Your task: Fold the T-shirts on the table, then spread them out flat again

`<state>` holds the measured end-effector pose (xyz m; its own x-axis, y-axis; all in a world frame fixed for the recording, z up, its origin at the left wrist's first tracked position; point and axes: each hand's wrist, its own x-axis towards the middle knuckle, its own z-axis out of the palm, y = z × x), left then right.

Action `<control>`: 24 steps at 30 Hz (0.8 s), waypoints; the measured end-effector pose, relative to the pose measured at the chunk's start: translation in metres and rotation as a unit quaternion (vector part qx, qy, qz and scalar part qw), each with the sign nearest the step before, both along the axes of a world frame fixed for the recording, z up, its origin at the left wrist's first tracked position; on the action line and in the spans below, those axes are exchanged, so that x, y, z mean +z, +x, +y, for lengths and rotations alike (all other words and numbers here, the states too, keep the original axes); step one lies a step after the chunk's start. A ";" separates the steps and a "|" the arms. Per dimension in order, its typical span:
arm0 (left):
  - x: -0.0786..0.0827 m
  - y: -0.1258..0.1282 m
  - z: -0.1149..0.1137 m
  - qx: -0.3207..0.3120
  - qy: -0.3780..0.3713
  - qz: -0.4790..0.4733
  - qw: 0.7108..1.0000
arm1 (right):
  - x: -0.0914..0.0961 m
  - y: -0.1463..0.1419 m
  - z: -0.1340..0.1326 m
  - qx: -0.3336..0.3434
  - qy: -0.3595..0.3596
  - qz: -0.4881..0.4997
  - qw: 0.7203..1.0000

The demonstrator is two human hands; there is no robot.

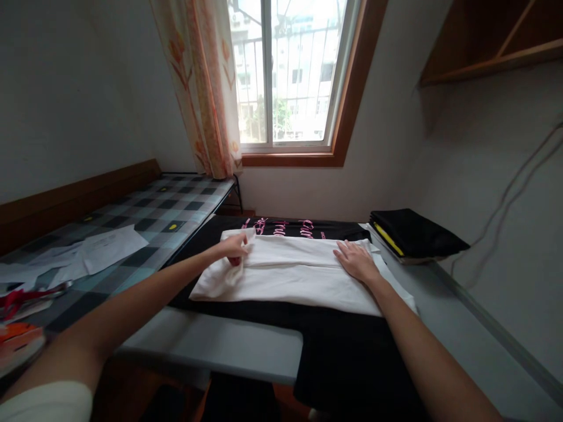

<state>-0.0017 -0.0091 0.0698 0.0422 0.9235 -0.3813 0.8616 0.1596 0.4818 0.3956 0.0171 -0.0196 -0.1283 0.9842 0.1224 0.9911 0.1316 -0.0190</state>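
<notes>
A white garment (303,281), folded into a long strip, lies crosswise over a black cloth with pink lettering (281,226). At the strip's left end, my left hand (235,248) has its fingers closed on the white fabric, which bunches up a little around them. My right hand (356,259) rests flat on the right end, palm down, with its fingers stretched out. White fabric sticks out past my right forearm. The black cloth hangs over the front edge of the table at the right.
The light grey table (246,346) shows at its front edge. Folded black garments with a yellow edge (416,234) are stacked at the right. On the left stands a bed with a checked cover (193,205), bearing papers (112,249) and a red item (17,302). A curtained window (294,76) is ahead.
</notes>
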 end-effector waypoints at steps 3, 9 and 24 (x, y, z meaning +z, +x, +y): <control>-0.025 0.021 -0.004 -0.037 0.016 0.052 0.998 | -0.003 0.001 0.001 0.002 0.010 0.003 1.000; -0.024 0.025 -0.005 -0.081 0.110 0.135 0.981 | -0.006 0.003 0.003 0.004 0.012 0.006 1.000; -0.036 0.051 0.008 -0.088 0.106 0.110 0.984 | -0.005 0.003 0.003 0.006 0.015 0.010 1.000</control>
<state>0.0492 -0.0009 0.0335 0.1468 0.9692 -0.1979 0.9538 -0.0857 0.2878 0.3982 0.0203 -0.0250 -0.1363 0.9787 0.1538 0.9890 0.1433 -0.0355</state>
